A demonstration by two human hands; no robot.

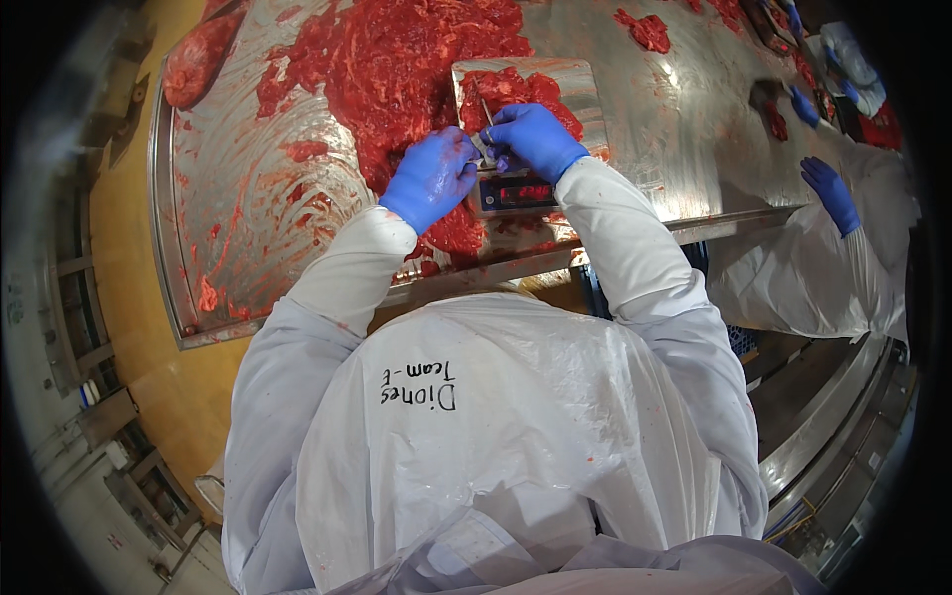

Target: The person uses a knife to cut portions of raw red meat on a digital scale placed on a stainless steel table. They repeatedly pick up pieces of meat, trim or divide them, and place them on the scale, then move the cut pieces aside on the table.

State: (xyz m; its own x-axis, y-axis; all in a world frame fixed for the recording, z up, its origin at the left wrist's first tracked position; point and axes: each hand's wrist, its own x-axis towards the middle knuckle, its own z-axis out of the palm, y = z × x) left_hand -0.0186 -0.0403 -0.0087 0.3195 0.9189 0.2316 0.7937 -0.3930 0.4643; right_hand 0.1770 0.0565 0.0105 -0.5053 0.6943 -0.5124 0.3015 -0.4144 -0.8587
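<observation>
Both my hands wear blue gloves and meet over the near left part of a digital scale (585, 91) with a metal pan. Curled closed, my left hand (429, 178) has its fingertips near a small pale thing between the hands that I cannot make out. My right hand (538, 137) is closed round a thin, pale, metal-looking tool (485, 103) that points away from me; its exact kind does not show. Raw red meat (511, 87) lies on the pan beyond my fingers. The scale's lit red display (526, 193) sits just below my hands.
A large heap of cut meat (397, 74) covers the steel table (684, 149) to the left and beyond. A bigger meat piece (201, 61) lies at the far left edge. On the right, a co-worker's gloved hand (831, 193) rests near the table edge.
</observation>
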